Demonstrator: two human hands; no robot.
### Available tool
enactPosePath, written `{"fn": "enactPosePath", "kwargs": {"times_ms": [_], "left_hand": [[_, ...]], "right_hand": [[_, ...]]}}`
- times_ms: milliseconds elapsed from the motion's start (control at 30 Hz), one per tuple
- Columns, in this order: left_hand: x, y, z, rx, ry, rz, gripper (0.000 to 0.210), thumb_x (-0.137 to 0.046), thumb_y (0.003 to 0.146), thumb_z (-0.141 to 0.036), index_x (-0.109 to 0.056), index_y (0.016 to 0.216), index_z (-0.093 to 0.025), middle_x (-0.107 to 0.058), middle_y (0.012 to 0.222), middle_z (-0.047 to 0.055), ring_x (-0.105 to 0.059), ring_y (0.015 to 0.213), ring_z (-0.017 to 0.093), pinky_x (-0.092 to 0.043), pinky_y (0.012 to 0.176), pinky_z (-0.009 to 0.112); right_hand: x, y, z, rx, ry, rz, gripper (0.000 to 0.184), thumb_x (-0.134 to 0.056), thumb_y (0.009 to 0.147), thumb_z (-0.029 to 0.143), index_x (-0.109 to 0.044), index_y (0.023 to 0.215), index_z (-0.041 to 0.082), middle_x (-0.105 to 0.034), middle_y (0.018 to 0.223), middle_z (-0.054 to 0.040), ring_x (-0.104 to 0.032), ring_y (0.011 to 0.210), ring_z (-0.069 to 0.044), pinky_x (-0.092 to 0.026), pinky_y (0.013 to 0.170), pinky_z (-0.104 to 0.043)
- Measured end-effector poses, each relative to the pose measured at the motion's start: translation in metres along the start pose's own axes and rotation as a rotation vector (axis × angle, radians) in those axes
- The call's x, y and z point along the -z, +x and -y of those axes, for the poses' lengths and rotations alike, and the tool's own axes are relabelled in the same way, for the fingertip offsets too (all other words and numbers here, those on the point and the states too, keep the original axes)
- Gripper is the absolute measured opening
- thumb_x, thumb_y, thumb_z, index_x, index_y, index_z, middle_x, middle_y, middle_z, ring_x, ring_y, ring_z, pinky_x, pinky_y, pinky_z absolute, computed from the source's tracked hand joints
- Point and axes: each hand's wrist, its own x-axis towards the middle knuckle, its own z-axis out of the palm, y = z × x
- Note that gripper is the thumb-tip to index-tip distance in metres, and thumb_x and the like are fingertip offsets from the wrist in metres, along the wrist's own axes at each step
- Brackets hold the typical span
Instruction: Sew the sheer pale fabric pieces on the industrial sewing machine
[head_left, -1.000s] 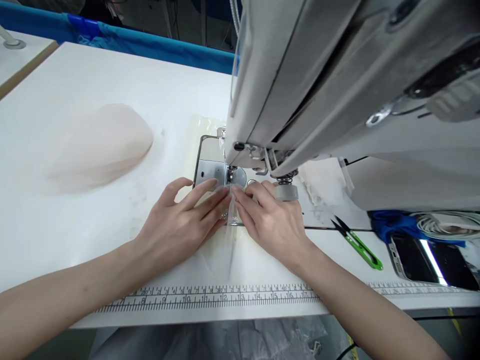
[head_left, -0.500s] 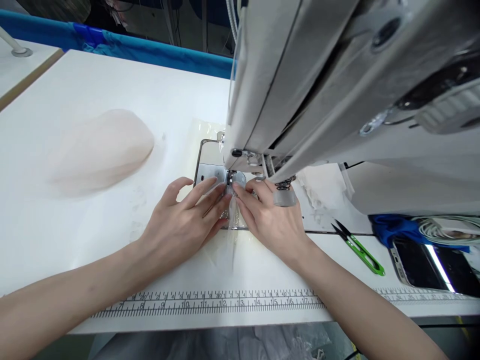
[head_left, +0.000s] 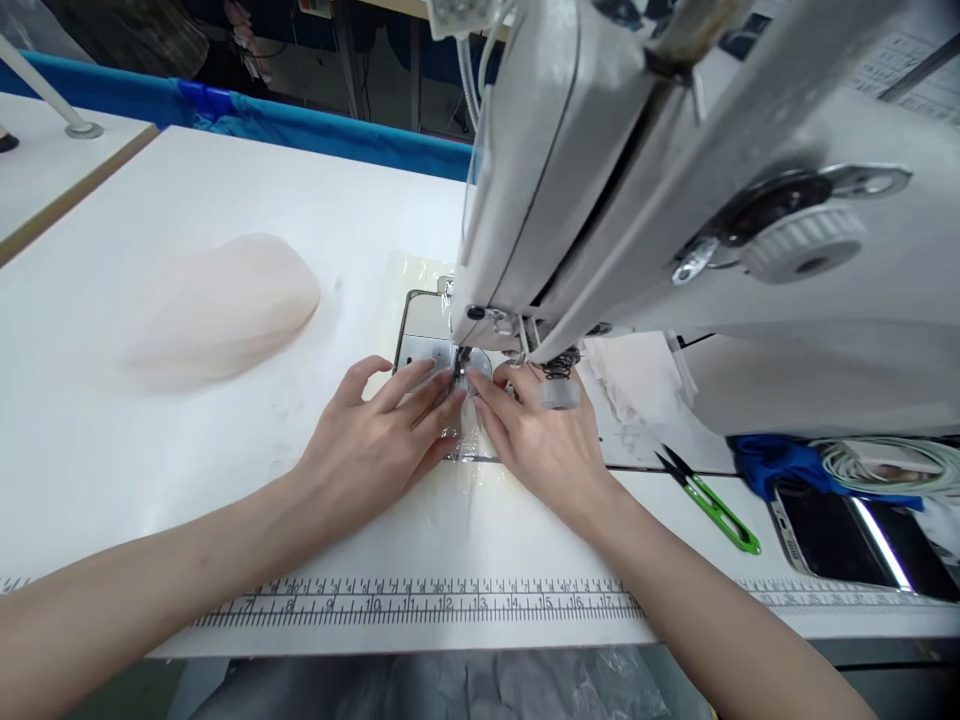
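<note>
Close in front of the presser foot (head_left: 463, 366) of a sewing machine (head_left: 517, 200), both hands meet at a narrow strip of sheer whitish fabric (head_left: 469, 425). My left hand (head_left: 382, 425) lies over the metal needle plate (head_left: 424, 350) with its fingers stretched and apart, their tips touching the strip's left side. On the other side, my right hand (head_left: 547, 430) has bent fingers, with thumb and forefinger close together on the strip. The fingers partly hide the fabric, and its lower end is faint against the white table.
A sheer pale pink fabric piece (head_left: 232, 310) lies left on the table. To the right are folded pale cloth (head_left: 637, 375), green thread snips (head_left: 720, 515), a phone (head_left: 847, 540) and a blue cloth (head_left: 772, 465). A printed ruler (head_left: 420, 603) runs along the front edge.
The view has shifted slightly, showing more of the machine's side. Both hands keep almost the same place at the presser foot. Less of the strip's loose tail shows below the fingers.
</note>
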Motion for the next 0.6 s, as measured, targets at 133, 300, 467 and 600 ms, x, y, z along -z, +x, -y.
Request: {"fn": "enactPosePath", "kwargs": {"times_ms": [133, 300, 467, 600], "left_hand": [[-0.001, 0.001, 0.003, 0.008, -0.014, 0.005, 0.029, -0.05, 0.098, -0.029, -0.061, 0.123, -0.019, -0.067, 0.125, 0.004, -0.056, 0.122, 0.023, -0.035, 0.096, 0.044], [-0.004, 0.002, 0.006, 0.004, -0.022, 0.015, 0.031, -0.048, 0.099, -0.03, -0.06, 0.125, -0.018, -0.065, 0.127, 0.006, -0.056, 0.122, 0.024, -0.035, 0.096, 0.045], [0.005, -0.001, 0.005, 0.0, -0.025, 0.006, 0.03, -0.05, 0.098, -0.032, -0.06, 0.123, -0.019, -0.066, 0.127, 0.004, -0.057, 0.118, 0.025, -0.036, 0.095, 0.045], [0.024, -0.007, 0.01, -0.047, -0.095, 0.051, 0.023, -0.054, 0.095, -0.035, -0.065, 0.108, -0.02, -0.069, 0.113, 0.003, -0.063, 0.091, 0.022, -0.04, 0.075, 0.039]], "right_hand": [[0.001, 0.0, 0.001, -0.019, -0.053, 0.038, 0.027, -0.05, 0.097, 0.025, -0.067, 0.117, 0.021, -0.069, 0.091, -0.0057, -0.057, 0.088, -0.02, -0.034, 0.083, -0.037], [-0.001, -0.001, 0.0, -0.007, -0.087, 0.042, 0.029, -0.057, 0.093, 0.021, -0.065, 0.121, 0.022, -0.07, 0.096, -0.0055, -0.058, 0.09, -0.021, -0.034, 0.084, -0.037], [0.01, -0.001, -0.004, -0.028, -0.033, 0.063, 0.025, -0.054, 0.094, 0.016, -0.069, 0.113, 0.02, -0.069, 0.098, -0.0082, -0.061, 0.085, -0.021, -0.037, 0.08, -0.038], [0.041, 0.0, -0.006, -0.061, 0.374, 0.337, 0.017, -0.063, 0.089, 0.027, -0.069, 0.104, 0.024, -0.067, 0.101, -0.0026, -0.062, 0.078, -0.016, -0.041, 0.069, -0.031]]}}
